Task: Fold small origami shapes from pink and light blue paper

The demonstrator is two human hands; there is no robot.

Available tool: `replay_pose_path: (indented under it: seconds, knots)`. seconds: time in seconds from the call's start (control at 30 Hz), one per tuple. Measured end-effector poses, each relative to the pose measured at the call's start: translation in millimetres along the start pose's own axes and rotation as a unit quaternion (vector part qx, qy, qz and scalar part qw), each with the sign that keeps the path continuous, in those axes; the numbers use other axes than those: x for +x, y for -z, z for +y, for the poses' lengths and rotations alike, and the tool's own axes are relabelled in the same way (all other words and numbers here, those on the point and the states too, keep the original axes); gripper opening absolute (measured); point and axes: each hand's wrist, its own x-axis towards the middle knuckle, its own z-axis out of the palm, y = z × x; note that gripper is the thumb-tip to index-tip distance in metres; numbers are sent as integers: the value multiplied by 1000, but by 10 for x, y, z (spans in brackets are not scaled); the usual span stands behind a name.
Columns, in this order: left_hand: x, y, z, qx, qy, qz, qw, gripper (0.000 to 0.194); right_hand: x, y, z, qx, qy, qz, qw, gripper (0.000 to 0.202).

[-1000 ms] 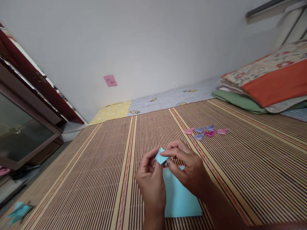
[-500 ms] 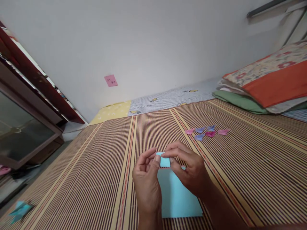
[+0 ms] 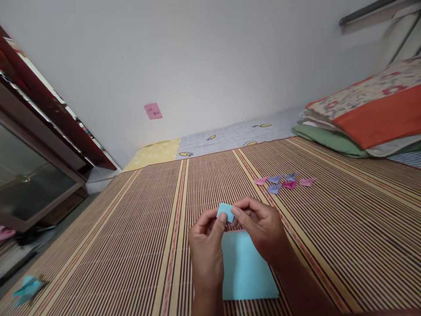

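Note:
A small light-blue folded paper (image 3: pixel 225 211) is held up between both hands, slightly tilted. My left hand (image 3: pixel 208 232) is closed on its left side, thumb across the lower front edge. My right hand (image 3: pixel 259 224) pinches its right edge between thumb and fingers. Below the hands, a larger light-blue sheet of paper (image 3: pixel 248 267) lies flat on the striped mat (image 3: pixel 151 237); the hands and the right forearm overlap its edges. Some fingertips behind the folded paper are hidden.
Several small folded papers, among them a magenta one (image 3: pixel 289 184) and a pink one (image 3: pixel 307 181), lie on the mat ahead to the right. A teal folded paper (image 3: pixel 29 289) is at lower left. Folded bedding (image 3: pixel 378 118) is stacked at right. A pink note (image 3: pixel 153 111) is on the wall.
The small folded paper has been raised slightly and tilted. My right fingers have moved from across its top to its right edge, thumb now in front.

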Motion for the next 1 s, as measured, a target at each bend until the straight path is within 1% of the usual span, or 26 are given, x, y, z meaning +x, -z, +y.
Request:
replay_pose_path:
  seconds: [0.07, 0.1, 0.17, 0.23, 0.27, 0.33, 0.4, 0.47, 0.57, 0.67, 0.73, 0.87, 0.9, 1.0]
  knots:
    - [9, 14, 10, 14, -4, -17, 1000, 14, 6, 4, 6, -28, 21, -5, 999, 14]
    - [11, 25, 20, 22, -15, -18, 999, 14, 11, 9, 7, -60, 44, -10, 997, 15]
    - [9, 51, 48, 44, -32, -24, 998, 14, 23, 25, 5, -138, 103, -19, 985, 16]
    - [-3, 74, 77, 65, -27, -44, 997, 15, 34, 44, -3, -182, 139, -25, 973, 16]
    - [-10, 81, 89, 70, -19, -58, 996, 16, 37, 52, -9, -180, 139, -29, 973, 16]
    - [-21, 84, 104, 79, -7, -82, 993, 18, 36, 61, -19, -155, 114, -38, 981, 16]
    - [-22, 72, 106, 90, -7, -94, 991, 19, 30, 61, -26, -134, 93, -44, 986, 15]
    - [-13, 55, 103, 99, -10, -94, 991, 21, 23, 52, -29, -138, 95, -35, 985, 16]
    - [7, 42, 96, 85, 8, -93, 992, 21, 21, 30, -31, -167, 118, -10, 979, 16]
    - [20, 58, 84, 64, 27, -93, 993, 22, 22, 22, -32, -162, 117, -13, 980, 16]
    - [25, 73, 70, 53, 39, -98, 993, 20, 20, 30, -25, -128, 90, -15, 988, 15]
    - [27, 71, 37, 13, 78, -154, 985, 20, 11, 66, 5, -38, 14, -2, 999, 14]
    - [25, 63, 29, 8, 80, -159, 984, 20, 10, 74, 12, -25, 2, -4, 1000, 15]
    - [10, 45, 9, 30, 65, -129, 989, 23, 13, 83, 17, -36, -1, -13, 999, 14]
